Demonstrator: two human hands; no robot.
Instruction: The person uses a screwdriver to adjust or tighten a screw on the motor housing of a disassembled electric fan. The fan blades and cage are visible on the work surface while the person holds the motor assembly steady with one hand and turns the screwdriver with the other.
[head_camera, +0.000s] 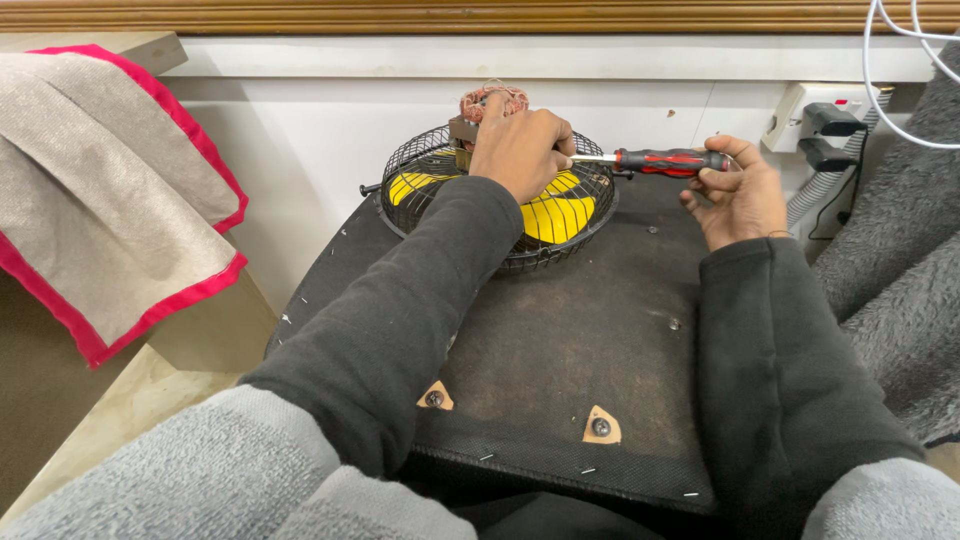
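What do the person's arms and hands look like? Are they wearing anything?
Both arms wear long dark charcoal sleeves ending at the wrists. The left hand and right hand are bare: no gloves, and no rings or watch that I can see.

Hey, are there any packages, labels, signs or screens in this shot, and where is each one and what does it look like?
No packages, signs or screens show.
Wall socket plate: upper right on the wall, white rectangle with a small red mark, too small to tell whether it is a label or a switch; a black plug sits in it.
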